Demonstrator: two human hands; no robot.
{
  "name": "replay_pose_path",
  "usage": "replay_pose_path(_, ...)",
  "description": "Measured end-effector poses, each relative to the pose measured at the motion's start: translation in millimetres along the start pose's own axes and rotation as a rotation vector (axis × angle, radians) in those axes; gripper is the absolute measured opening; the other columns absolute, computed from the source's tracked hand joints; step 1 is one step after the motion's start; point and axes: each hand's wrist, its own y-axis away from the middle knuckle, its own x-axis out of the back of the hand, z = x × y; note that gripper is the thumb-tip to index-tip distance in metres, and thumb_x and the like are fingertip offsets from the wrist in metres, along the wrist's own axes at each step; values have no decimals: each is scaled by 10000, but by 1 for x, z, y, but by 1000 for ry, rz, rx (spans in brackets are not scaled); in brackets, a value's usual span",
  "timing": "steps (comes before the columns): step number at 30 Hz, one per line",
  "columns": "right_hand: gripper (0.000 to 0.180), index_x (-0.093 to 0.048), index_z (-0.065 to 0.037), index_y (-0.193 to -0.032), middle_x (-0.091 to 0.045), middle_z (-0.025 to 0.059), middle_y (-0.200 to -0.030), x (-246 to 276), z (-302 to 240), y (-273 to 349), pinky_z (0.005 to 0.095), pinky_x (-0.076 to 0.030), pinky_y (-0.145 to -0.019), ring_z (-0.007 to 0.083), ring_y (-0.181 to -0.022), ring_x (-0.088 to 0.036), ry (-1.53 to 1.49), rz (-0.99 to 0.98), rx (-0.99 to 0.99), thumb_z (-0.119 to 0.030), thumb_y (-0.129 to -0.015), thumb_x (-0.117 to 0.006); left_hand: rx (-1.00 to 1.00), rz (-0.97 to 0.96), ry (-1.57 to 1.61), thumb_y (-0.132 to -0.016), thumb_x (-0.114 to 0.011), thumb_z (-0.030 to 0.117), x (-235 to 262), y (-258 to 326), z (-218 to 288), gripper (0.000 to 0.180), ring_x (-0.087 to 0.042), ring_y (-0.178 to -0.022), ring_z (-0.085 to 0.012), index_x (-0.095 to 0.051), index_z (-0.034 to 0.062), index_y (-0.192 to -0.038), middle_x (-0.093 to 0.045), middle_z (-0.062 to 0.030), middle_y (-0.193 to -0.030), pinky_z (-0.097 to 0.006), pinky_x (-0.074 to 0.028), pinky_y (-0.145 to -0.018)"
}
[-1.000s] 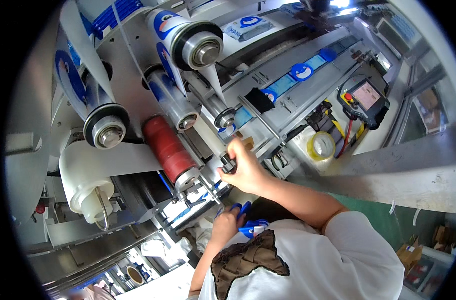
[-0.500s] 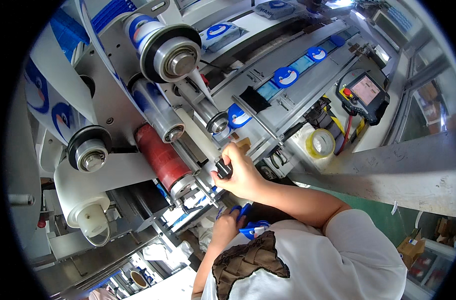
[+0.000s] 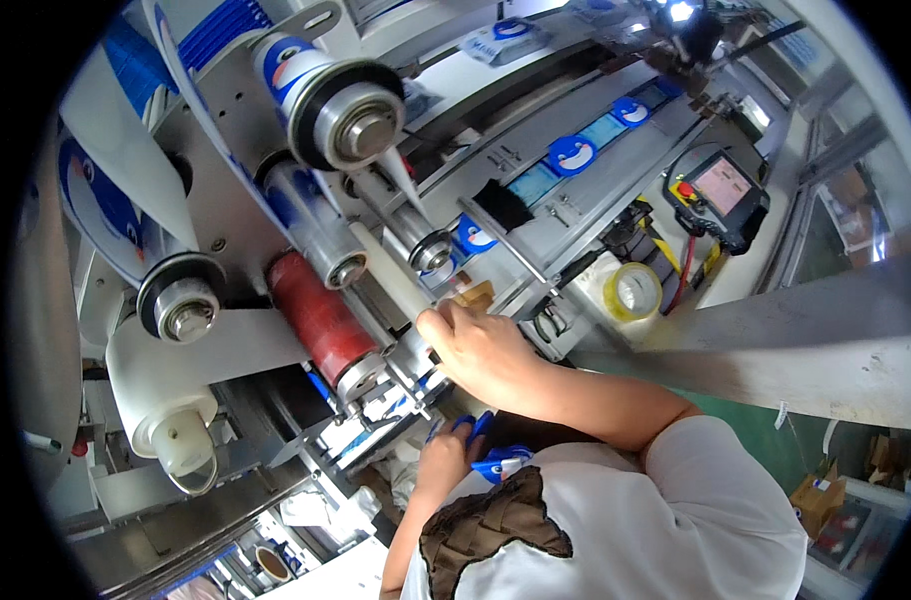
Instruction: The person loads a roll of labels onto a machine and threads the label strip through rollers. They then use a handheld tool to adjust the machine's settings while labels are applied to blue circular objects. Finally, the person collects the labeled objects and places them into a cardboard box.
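Right grip (image 3: 472,348) curled at near end of pale roller (image 3: 390,273), hold hidden | left grip (image 3: 445,460) closed on blue piece (image 3: 483,424) | pale roller beside red roller (image 3: 318,315), likely stiff, smooth; grasp end | blue piece probably light, pliable; pinch edge

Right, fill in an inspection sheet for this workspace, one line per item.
Surface: metal conveyor bed carries a row of round blue printed pieces.
Work items: pale roller, with a red roller to its left.
Clutter: yellow tape roll near the control panel.
Left hand: closed on a blue object, details unclear.
Right hand: at the pale roller's near end; grip hidden.
Cables: red cable below the control panel.
Surroundings: green floor, cardboard box at right.
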Motion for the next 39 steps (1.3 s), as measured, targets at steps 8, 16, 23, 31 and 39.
replay_pose_path(8,440,-331,-62,-881,-491,100,-774,-39,13,0,304,-456,-597,273,-654,-554,-884,153,-262,-103,-712,-736,-8,-20,3,-795,-624,220,-3,-2,-2,224,-611,-707,-372,-598,22,-895,-602,-199,-867,-434,-502,-593)
replay_pose_path(16,437,-350,-48,-889,-501,119,-759,-4,4,-1,372,-444,-564,324,-651,-544,-312,5,-70,-163,-708,-730,-26,16,15,-793,-625,207,-4,1,-5,223,-609,-725,-377,-598,18,-909,-603,-201,-872,-434,-503,-610)
replay_pose_path(23,440,-311,-75,-873,-475,15,-756,-25,8,3,240,-481,-593,77,-760,-566,-955,102,-277,-77,-748,-733,-14,-11,24,-792,-625,200,-3,1,-5,217,-603,-731,-374,-598,16,-903,-600,-203,-865,-433,-498,-629)
replay_pose_path(31,424,-301,-80,-854,-455,17,-735,-36,10,4,220,-454,-547,59,-689,-529,-822,179,-236,-65,-758,-714,9,-39,3,-784,-630,192,-3,2,-2,212,-601,-720,-374,-601,15,-896,-594,-207,-838,-431,-495,-630)
replay_pose_path(39,439,-291,-78,-849,-517,38,-729,-42,10,6,217,-462,-547,55,-672,-516,-819,193,-239,-55,-750,-717,-9,-18,-4,-784,-630,205,-5,3,-5,218,-603,-700,-374,-598,15,-888,-590,-210,-831,-437,-497,-612)
